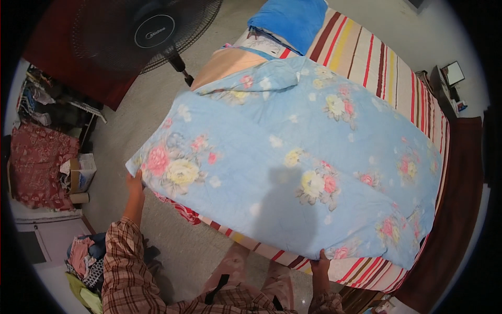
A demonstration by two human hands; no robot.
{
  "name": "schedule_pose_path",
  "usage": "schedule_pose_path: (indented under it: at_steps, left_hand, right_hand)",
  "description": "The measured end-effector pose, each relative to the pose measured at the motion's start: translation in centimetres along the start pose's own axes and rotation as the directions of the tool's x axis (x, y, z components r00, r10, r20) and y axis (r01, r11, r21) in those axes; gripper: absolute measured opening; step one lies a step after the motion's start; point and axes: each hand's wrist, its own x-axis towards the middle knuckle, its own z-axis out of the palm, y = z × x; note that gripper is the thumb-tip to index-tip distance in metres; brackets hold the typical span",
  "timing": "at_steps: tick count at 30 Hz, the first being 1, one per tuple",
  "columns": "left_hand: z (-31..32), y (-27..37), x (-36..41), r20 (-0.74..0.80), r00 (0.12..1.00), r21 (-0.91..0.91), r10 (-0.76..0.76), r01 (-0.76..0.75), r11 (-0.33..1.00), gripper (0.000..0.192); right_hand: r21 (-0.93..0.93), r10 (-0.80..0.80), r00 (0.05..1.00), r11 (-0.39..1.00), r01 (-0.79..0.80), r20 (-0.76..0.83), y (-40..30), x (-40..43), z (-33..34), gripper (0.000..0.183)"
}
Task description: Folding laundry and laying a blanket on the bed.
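Note:
A light blue quilt with pink and yellow flowers (243,157) lies spread over a bed with a striped sheet (388,66). At its left end, my left hand (135,184) grips a corner and holds it off the bed, above the floor. My right hand (321,267) pinches the quilt's near edge at the side of the mattress. Near the top, part of the quilt is folded back, and a peach-coloured cloth (223,64) shows beyond it. Red patterned fabric (182,210) hangs out under the quilt beside my left hand.
A black standing fan (155,31) is at the upper left. A blue pillow (290,23) lies on the bed's far end. Left are a clothes rack (88,110), a cardboard box (76,176) and piled clothes (84,263). A dark wooden bed board (451,196) borders the right.

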Motion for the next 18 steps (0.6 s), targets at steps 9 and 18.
schedule_pose_path:
  at_steps: [9,18]
  left_hand:
    - [-3.0,-6.4,9.6,0.15,0.804,0.611,-0.575,0.382,0.693,0.04]
    - [21.6,5.7,3.5,0.493,0.54,0.586,0.682,-0.786,0.199,0.027]
  right_hand:
    - [-0.823,0.301,0.946,0.503,-0.265,-0.121,1.3,11.7,-8.7,0.042]
    - [-0.829,-0.488,0.673,-0.255,0.498,0.555,-6.5,9.4,15.7,0.014]
